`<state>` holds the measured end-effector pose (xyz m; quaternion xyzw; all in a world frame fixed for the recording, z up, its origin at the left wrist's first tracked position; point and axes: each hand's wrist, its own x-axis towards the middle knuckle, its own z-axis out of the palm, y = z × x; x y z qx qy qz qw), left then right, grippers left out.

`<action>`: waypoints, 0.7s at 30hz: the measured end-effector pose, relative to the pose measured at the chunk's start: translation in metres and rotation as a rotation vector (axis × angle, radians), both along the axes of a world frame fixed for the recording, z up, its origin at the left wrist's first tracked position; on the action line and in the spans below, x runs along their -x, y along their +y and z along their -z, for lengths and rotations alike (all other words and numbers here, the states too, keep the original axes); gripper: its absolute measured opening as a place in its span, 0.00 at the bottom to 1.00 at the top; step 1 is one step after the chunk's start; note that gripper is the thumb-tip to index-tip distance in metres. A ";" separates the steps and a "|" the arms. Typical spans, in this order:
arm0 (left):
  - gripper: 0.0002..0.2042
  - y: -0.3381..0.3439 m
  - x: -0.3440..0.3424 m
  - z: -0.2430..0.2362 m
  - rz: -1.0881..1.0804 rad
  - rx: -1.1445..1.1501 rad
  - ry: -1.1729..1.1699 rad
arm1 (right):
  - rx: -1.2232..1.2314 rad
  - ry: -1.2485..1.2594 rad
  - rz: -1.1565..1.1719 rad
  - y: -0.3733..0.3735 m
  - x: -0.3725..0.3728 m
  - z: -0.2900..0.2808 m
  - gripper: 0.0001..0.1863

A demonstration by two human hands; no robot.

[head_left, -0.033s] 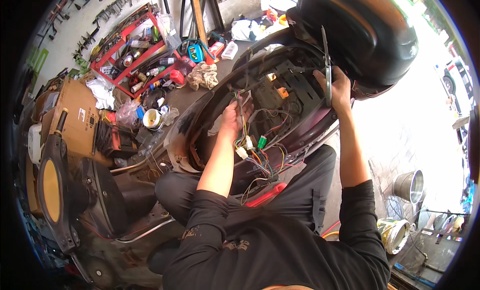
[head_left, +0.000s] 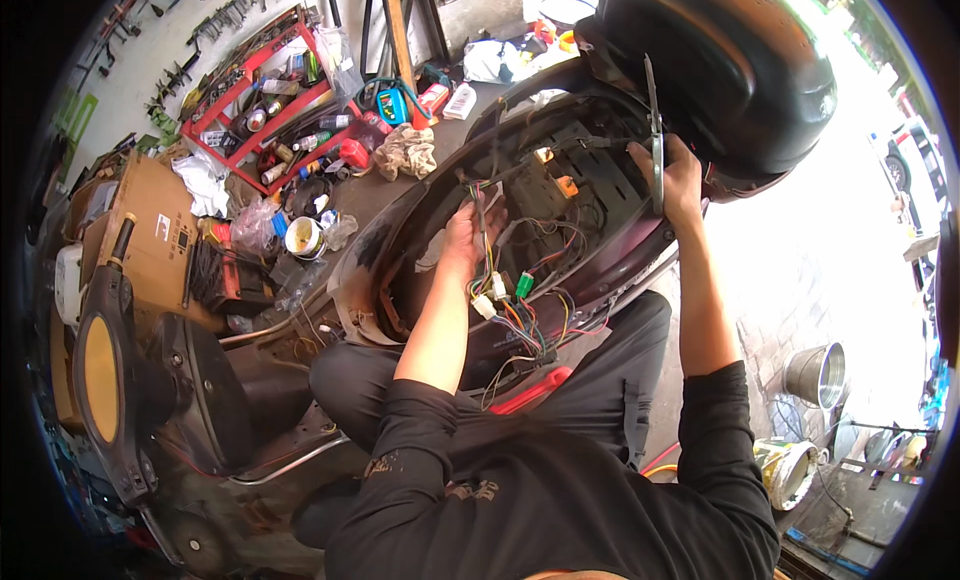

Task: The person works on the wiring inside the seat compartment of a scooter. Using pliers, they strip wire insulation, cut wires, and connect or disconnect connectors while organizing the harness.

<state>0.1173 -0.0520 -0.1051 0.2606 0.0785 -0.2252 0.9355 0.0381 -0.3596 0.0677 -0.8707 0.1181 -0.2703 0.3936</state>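
My left hand [head_left: 468, 235] is inside the open body of a scooter [head_left: 345, 270], its fingers closed round a bundle of coloured wires [head_left: 485, 245]. From that bundle hang white connectors [head_left: 485, 305] and a green connector [head_left: 524, 285]. My right hand [head_left: 678, 175], at the far right edge of the body, grips a long, slim metal tool [head_left: 656, 130] standing upright, its narrow end pointing away from me. Its exact kind is unclear. A dark cable [head_left: 597, 141] reaches toward my right thumb; whether they touch I cannot tell. Two orange connectors [head_left: 566, 186] sit deeper in the body.
A black rear case [head_left: 710, 60] rises beyond my right hand. Left stand the handlebar with its mirror [head_left: 102, 370], a cardboard box [head_left: 150, 240] and a red rack [head_left: 230, 130] of bottles and cans. A metal bucket [head_left: 815, 375] lies at right. Something red [head_left: 535, 390] lies between my legs.
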 end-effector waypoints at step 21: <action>0.09 0.047 -0.020 0.002 -0.364 -0.760 -0.339 | -0.014 0.024 -0.023 0.008 -0.001 -0.005 0.23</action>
